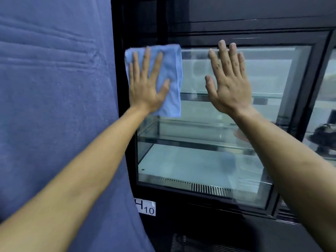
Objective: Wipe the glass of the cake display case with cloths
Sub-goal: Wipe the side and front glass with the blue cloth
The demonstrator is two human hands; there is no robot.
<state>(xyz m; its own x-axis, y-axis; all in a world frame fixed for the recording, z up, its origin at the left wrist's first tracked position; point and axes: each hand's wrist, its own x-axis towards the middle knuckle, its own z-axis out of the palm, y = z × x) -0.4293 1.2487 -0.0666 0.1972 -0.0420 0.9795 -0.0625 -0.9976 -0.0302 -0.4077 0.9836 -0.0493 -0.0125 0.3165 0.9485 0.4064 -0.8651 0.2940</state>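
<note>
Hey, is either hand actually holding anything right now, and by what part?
Neither grips anything. The left hand presses the blue cloth flat against the display case glass, palm on the cloth's middle, fingers spread. The right hand lies bare and flat on the glass.

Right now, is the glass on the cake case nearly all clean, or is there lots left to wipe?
Nothing clearly looks finished. The left hand presses a light blue cloth flat on the upper left corner of the black-framed glass display case. The right hand lies open and bare on the glass beside it. The lower pane looks hazy, so it probably remains to wipe, and so does the neighbouring pane.
</note>
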